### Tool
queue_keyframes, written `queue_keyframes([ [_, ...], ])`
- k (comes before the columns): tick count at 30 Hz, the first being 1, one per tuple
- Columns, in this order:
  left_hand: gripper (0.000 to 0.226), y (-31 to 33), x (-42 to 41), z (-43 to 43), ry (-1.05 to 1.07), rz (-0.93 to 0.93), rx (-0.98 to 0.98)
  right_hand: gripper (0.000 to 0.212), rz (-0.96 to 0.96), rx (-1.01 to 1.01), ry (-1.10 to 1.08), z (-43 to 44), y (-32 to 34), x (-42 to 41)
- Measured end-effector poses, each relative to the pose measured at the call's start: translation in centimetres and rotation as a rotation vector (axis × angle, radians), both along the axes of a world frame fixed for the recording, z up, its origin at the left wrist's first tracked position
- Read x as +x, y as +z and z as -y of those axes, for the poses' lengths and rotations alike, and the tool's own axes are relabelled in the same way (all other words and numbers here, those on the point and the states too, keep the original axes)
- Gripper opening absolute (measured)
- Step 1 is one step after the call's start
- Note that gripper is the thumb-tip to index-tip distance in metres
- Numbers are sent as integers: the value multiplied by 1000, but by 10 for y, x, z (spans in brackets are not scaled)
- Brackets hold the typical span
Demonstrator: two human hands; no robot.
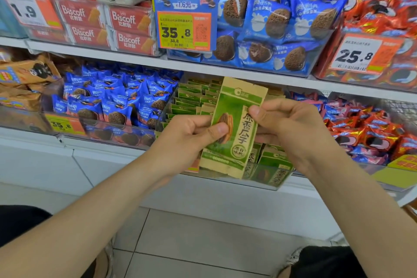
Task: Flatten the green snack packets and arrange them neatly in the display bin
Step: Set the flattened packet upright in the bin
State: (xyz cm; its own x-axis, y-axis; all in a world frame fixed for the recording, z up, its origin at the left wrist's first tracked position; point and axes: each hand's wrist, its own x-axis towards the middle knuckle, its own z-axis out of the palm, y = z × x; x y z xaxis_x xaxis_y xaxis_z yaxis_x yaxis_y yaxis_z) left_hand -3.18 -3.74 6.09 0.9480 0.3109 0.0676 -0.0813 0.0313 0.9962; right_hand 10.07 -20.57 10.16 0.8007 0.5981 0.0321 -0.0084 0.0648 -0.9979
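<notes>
A single green snack packet [234, 127] is held upright, tilted a little to the right, in front of the display bin [255, 184] on the lower shelf. It is pinched on its left edge by the thumb and curled fingers of the left hand [189, 140], and on its right edge by those of the right hand [291, 128], so that both grips are closed on the packet. The packet is seen as a flat, long pouch of tan paper with a green panel, a picture of brown seeds, a column of dark characters and a round seal near the bottom; its top and bottom ends are crimped. Behind it, more packets [191, 98] of the same kind are stood in rows inside the bin, and several others [274, 165] are leaned loosely at the front right.
</notes>
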Motion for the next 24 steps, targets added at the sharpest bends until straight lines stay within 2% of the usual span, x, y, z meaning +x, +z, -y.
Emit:
queue_keyframes([
  [2, 26, 4, 7, -5, 35, 20, 56, 5, 94, 39, -57, -9, 0, 1],
  [6, 24, 20, 18, -19, 104, 64, 121, 25, 106, 52, 82, -23, 11, 8],
  [7, 23, 23, 21, -26, 115, 40, 199, 23, 179, 35, 43, -26, 13, 12],
  [9, 25, 26, 27, -44, 225, -51, 496, 21, 410, 16, -105, -32, 15, 25],
  [11, 25, 21, 31, -61, 311, -139, 763, 22, 557, 48, -179, -41, 14, 36],
  [14, 29, 5, 33, -73, 206, -189, 1002, 31, 712, 17, -116, -57, 2, 46],
  [18, 54, -9, 29, -77, 74, -164, 1075, 45, 880, -174, 24, -69, -23, 48],
  [22, 46, -9, 23, -80, 34, -167, 1167, 66, 977, -297, 213, -71, -38, 51],
  [24, 43, -16, 23, -80, 31, -126, 1262, 57, 1116, -374, 190, -73, -43, 53],
])
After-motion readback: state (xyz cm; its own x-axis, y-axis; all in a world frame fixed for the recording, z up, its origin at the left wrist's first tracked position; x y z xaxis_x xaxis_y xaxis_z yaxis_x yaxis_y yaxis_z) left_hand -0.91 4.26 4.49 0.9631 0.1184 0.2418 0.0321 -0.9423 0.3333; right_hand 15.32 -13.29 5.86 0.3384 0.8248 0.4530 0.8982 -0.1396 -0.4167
